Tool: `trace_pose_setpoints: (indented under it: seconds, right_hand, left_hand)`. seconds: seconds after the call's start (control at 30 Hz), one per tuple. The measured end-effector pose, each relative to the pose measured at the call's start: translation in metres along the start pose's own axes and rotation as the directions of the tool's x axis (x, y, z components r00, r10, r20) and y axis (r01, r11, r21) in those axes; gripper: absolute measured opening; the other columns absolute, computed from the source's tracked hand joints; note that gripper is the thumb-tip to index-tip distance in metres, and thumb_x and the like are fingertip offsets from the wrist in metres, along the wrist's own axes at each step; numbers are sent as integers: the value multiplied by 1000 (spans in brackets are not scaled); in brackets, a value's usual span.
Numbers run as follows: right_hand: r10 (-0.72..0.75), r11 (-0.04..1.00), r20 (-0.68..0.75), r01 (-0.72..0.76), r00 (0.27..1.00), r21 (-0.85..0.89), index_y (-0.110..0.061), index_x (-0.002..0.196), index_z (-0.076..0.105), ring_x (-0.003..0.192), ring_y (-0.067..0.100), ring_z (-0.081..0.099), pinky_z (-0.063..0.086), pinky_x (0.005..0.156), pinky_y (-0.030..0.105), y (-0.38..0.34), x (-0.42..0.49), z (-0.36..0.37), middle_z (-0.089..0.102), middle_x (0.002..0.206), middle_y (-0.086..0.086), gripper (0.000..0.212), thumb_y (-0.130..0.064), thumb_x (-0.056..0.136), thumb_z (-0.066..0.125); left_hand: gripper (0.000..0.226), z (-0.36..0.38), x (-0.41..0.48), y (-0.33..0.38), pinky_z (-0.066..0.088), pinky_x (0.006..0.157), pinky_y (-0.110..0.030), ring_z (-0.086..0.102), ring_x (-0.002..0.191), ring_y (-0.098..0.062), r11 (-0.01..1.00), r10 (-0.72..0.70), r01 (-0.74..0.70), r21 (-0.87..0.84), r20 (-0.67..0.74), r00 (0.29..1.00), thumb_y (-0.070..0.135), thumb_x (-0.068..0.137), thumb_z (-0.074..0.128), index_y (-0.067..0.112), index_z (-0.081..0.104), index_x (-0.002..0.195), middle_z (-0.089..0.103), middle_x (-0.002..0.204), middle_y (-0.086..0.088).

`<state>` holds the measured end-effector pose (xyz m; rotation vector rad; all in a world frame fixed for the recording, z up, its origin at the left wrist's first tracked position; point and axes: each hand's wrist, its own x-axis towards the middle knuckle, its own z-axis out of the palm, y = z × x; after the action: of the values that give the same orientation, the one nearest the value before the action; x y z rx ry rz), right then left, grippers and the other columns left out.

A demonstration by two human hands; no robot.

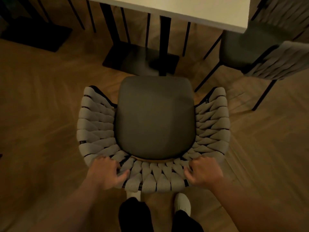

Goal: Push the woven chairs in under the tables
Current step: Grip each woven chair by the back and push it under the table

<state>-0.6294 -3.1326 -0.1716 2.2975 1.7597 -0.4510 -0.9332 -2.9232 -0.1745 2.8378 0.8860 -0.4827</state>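
A woven chair (155,178) with a curved grey rope back and a dark grey seat cushion (154,116) stands right below me, facing a white table (192,9) ahead. The seat's front edge stops short of the table's edge. My left hand (107,173) grips the chair back's top rim at its left rear. At the right rear my right hand (203,171) holds the same rim. Fingers of both hands curl over the weave.
The table's black post and square base plate (133,59) stand just beyond the seat. A second woven chair (274,59) sits at the right, angled by the table corner. Another dark base (36,36) lies at far left. My feet (182,205) are behind the chair on the wood floor.
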Motion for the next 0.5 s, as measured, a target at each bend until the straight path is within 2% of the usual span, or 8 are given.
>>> trace_pose_setpoints:
  seconds: [0.07, 0.13, 0.23, 0.3, 0.37, 0.5]
  right_hand:
    - [38, 999, -38, -37, 999, 32, -25, 45, 19, 39, 8, 2, 7, 40, 24, -13, 17, -7, 5, 45, -6, 53, -50, 87, 41]
    - [73, 996, -21, -72, 997, 57, -24, 45, 21, 39, 7, 4, 10, 39, 23, -28, 36, -15, 6, 45, -8, 53, -50, 87, 40]
    - [68, 994, 32, -70, 997, 87, -23, 47, 32, 39, 10, 18, 19, 43, 25, -52, 69, -28, 22, 44, -8, 54, -54, 90, 26]
    - [97, 989, 25, -99, 995, 110, -21, 51, 43, 41, 11, 27, 27, 46, 28, -71, 90, -35, 34, 47, -6, 57, -56, 90, 21]
    - [139, 980, 18, -140, 990, 140, -20, 54, 49, 42, 11, 31, 34, 48, 29, -91, 111, -45, 37, 48, -6, 58, -57, 91, 23]
    - [174, 968, 13, -174, 985, 180, -22, 52, 41, 43, 10, 30, 34, 49, 29, -125, 149, -64, 34, 48, -7, 55, -56, 91, 23]
  left_hand:
    - [71, -6, 16, -25, 19, 52, -23, 29, 41, -15, 1000, 16, -16, -9, 15, 1000, 76, 86, 31, 20, 46, 46, 30, 41, 5]
    - [69, -14, 33, -52, 21, 52, -25, 23, 41, -14, 1000, 23, -23, -12, 13, 1000, 74, 86, 33, 20, 40, 45, 25, 41, 6]
    - [66, -27, 57, -96, 22, 48, -28, 18, 41, -14, 998, 55, -55, -25, 15, 998, 73, 86, 31, 21, 37, 46, 22, 41, 6]
    - [67, -33, 73, -130, 21, 46, -28, 17, 40, -14, 996, 82, -81, -23, 26, 996, 73, 87, 28, 21, 39, 46, 22, 41, 6]
    - [71, -39, 87, -162, 20, 45, -27, 19, 39, -14, 995, 102, -102, 4, 37, 994, 74, 87, 28, 19, 49, 46, 24, 40, 6]
    - [74, -47, 108, -216, 26, 47, -27, 29, 39, -14, 988, 149, -149, 48, 2, 989, 74, 86, 27, 18, 58, 50, 37, 40, 5]
